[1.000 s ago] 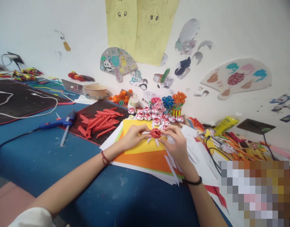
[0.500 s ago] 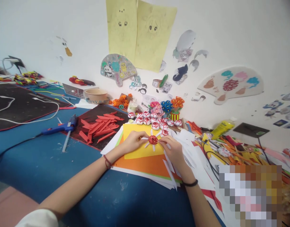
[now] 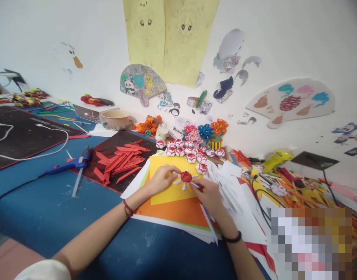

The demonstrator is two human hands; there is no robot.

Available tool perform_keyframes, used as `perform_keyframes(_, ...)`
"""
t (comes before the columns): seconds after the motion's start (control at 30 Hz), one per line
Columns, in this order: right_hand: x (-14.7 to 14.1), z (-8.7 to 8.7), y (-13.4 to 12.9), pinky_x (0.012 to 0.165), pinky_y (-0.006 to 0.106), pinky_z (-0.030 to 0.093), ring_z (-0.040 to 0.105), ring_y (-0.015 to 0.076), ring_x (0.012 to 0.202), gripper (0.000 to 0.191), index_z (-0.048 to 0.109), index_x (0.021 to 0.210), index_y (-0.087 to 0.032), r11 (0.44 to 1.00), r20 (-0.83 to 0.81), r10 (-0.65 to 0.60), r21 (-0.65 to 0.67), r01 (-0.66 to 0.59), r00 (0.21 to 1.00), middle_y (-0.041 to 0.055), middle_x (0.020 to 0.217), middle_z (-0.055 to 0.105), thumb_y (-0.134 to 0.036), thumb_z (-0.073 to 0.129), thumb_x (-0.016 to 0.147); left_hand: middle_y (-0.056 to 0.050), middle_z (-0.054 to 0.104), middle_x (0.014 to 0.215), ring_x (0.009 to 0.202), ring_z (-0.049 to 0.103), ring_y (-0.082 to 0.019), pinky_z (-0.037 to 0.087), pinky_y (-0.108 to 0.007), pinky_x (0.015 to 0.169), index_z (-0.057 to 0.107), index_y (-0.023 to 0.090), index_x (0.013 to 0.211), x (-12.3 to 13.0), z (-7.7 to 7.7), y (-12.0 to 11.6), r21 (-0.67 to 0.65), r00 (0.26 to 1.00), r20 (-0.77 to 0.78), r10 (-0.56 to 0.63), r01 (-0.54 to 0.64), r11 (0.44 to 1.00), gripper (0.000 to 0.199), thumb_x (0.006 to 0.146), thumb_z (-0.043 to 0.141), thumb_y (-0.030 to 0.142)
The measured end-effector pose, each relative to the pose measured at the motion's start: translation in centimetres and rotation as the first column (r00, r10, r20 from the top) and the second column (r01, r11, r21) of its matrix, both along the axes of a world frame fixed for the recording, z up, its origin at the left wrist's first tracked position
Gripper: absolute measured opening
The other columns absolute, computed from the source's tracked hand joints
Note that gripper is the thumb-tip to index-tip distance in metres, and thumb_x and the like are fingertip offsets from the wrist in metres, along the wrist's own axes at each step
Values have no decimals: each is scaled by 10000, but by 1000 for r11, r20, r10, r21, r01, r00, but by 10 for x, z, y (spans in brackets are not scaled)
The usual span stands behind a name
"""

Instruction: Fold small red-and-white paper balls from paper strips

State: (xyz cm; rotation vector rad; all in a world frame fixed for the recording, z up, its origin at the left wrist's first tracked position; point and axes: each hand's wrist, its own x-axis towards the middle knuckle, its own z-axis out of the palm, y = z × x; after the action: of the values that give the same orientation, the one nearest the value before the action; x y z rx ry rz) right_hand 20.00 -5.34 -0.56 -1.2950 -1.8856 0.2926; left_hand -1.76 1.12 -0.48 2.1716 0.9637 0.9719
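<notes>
Left hand and right hand pinch a red flower by its white petals.
The flower sits between them, finger and thumb nearly closed on a petal at each side; an uneven tug could crease one or pull it loose. Yellow paper lies under both hands on a blue table; a pale wall stands beyond.

A white sleeve, red bracelet, black wristband show
</notes>
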Motion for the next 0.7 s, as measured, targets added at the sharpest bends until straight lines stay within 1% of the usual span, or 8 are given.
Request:
perform_keyframes(0.07,-5,2,-3,543,254,462,592,139,552,158,694,785,-204,997,-19,-68,24,68,998,11,705,702,-269,580,872,-82,667,1067,968,585,-212,432,-344,869,628,184,1086,-2,9,-6,152,987,25,158,-160,975,245,932,519,340)
perform_keyframes(0.1,-7,3,-5,524,254,444,574,136,521,179,668,726,-202,992,-9,-113,49,113,994,1,641,668,-273,580,864,-88,665,1042,980,576,-223,419,-353,871,622,178,1048,-2,13,-10,227,981,-12,194,-186,956,235,940,511,355)
perform_keyframes(0.2,-13,3,-7,492,259,412,533,130,465,218,602,631,-204,968,9,-220,123,217,975,-18,549,591,-282,585,834,-56,656,800,777,571,-196,387,-314,727,623,180,847,1,18,-21,347,969,-196,151,-75,935,259,939,524,400)
perform_keyframes(0.3,-18,2,-9,473,250,401,530,124,443,223,585,609,-207,968,-47,-237,71,240,970,-23,527,590,-273,588,822,-60,633,731,677,561,-175,330,-282,613,624,174,848,8,12,-29,391,937,-322,133,3,920,308,957,484,426)
perform_keyframes(0.43,-22,2,-9,476,248,421,550,129,450,147,651,711,-206,973,-94,-229,-39,226,969,-21,556,623,-298,623,822,-38,596,679,584,519,-139,282,-273,564,572,173,788,13,5,-33,372,915,-386,120,35,927,338,1006,361,321)
perform_keyframes(0.5,-22,4,-10,493,257,428,550,133,478,123,667,788,-205,968,-78,-252,-7,252,965,-9,626,645,-324,653,816,-33,588,686,590,518,-136,290,-269,566,552,173,788,14,5,-34,361,919,-379,106,42,932,305,999,362,285)
perform_keyframes(0.6,-22,8,-11,524,267,429,536,133,539,153,639,793,-201,967,-72,-243,65,247,967,11,734,651,-347,671,823,-28,574,674,580,507,-134,285,-271,556,531,175,775,15,6,-37,366,917,-383,107,45,930,281,988,371,264)
perform_keyframes(0.7,-20,10,-11,540,265,430,532,132,570,159,631,796,-202,983,-110,-178,28,182,978,5,752,640,-349,679,833,-22,563,653,545,481,-125,260,-277,534,516,174,753,16,6,-39,373,911,-400,99,63,926,286,984,366,250)
